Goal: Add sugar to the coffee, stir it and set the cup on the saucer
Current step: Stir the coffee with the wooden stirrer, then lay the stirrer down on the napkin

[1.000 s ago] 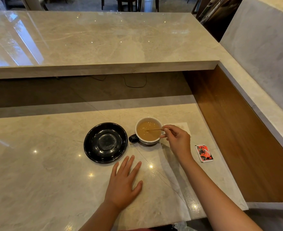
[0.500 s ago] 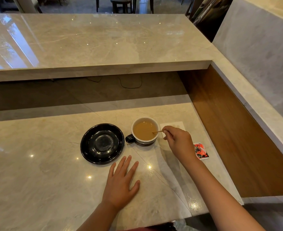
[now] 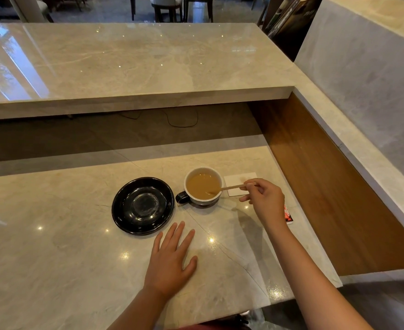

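A dark cup (image 3: 202, 202) with a white inside holds light brown coffee and stands on the marble counter, its handle turned left. Just left of it lies an empty black saucer (image 3: 143, 206). My right hand (image 3: 265, 198) pinches a thin wooden stir stick (image 3: 229, 187) whose far tip dips into the coffee at the cup's right side. My left hand (image 3: 171, 260) rests flat on the counter in front of the saucer, fingers spread, holding nothing.
A white napkin (image 3: 236, 184) lies right of the cup. A red sugar packet (image 3: 288, 216) peeks out behind my right wrist. A raised marble ledge (image 3: 136, 98) runs behind; a wooden side panel (image 3: 327, 182) bounds the right.
My right hand has drawn back to the right, so more of the stick shows and its tip has shifted to the cup's right side. My left hand stays flat.
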A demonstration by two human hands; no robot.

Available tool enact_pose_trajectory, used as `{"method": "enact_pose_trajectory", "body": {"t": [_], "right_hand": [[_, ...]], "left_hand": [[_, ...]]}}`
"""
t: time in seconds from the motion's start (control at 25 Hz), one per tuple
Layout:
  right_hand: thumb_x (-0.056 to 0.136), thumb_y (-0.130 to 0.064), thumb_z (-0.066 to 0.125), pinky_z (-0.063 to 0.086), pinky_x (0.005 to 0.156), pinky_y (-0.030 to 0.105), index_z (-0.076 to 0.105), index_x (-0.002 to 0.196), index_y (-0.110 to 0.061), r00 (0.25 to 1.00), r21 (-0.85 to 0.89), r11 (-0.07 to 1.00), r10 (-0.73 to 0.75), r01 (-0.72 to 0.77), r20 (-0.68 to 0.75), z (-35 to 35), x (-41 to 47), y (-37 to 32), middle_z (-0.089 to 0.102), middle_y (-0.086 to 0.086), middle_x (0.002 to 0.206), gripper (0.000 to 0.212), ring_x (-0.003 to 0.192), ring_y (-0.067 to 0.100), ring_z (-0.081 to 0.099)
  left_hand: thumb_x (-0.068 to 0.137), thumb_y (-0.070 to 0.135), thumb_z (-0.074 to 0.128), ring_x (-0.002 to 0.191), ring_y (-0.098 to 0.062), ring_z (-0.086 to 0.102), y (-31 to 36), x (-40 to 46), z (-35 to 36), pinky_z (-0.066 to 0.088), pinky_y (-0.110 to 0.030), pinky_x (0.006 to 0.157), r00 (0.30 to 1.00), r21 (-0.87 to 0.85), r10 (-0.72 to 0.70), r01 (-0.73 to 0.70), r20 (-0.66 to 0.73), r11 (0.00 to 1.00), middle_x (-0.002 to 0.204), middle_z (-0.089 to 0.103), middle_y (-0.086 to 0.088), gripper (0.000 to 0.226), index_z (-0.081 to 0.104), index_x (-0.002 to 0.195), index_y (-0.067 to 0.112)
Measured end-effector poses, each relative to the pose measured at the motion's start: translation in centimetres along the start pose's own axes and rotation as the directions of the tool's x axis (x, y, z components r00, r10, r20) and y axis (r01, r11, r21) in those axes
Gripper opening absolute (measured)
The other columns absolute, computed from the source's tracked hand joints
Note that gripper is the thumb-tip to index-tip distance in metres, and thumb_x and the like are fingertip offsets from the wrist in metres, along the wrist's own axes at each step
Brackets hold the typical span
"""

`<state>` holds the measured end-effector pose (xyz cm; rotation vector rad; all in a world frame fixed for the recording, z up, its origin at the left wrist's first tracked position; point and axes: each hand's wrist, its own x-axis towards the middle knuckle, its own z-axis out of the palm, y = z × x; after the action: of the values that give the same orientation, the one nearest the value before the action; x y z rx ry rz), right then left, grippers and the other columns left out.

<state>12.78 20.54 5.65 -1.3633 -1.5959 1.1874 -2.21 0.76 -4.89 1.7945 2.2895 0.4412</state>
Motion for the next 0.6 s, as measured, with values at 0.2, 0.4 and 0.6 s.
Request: {"method": "enact_pose_trajectory", "body": {"t": [0.2,0.4,0.6], "right_hand": [[0.085,-0.005,0.052,0.048,0.055,0.023,0.069,0.081,-0.011,0.994,0.066,0.995,0.085,-0.08,-0.063,-1.9,0.5,0.4,0.072,0.006,0.079,0.018,0.052,0.012,0.067],[0.084,-0.005,0.054,0.048,0.053,0.026,0.068,0.073,-0.018,0.984,0.13,0.984,0.137,-0.122,-0.111,-3.9,1.1,0.9,0.073,0.007,0.08,0.021,0.057,0.017,0.069],[0.087,-0.006,0.053,0.051,0.048,0.014,0.068,0.077,-0.019,0.987,0.18,0.982,0.08,-0.054,-0.141,-6.1,1.8,1.5,0.072,0.001,0.081,0.022,0.056,0.009,0.069]], "left_hand": [[0.089,0.055,0.032,0.14,-0.012,-0.001,-0.1,0.0,0.1,-0.009,-0.036,0.111,1.0,0.01,-0.006,0.006,0.012,1.0,0.154,0.013,0.002,0.06,0.02,0.144,0.035],[0.088,0.054,0.033,0.14,-0.013,0.001,0.0,0.0,0.0,-0.008,-0.036,0.111,1.0,0.003,-0.005,0.005,0.014,1.0,0.154,0.014,0.001,0.06,0.022,0.144,0.034],[0.088,0.055,0.031,0.14,-0.014,0.002,0.1,0.0,-0.2,-0.006,-0.037,0.111,1.0,0.009,-0.008,0.008,0.022,1.0,0.154,0.014,0.0,0.061,0.022,0.144,0.033]]}}
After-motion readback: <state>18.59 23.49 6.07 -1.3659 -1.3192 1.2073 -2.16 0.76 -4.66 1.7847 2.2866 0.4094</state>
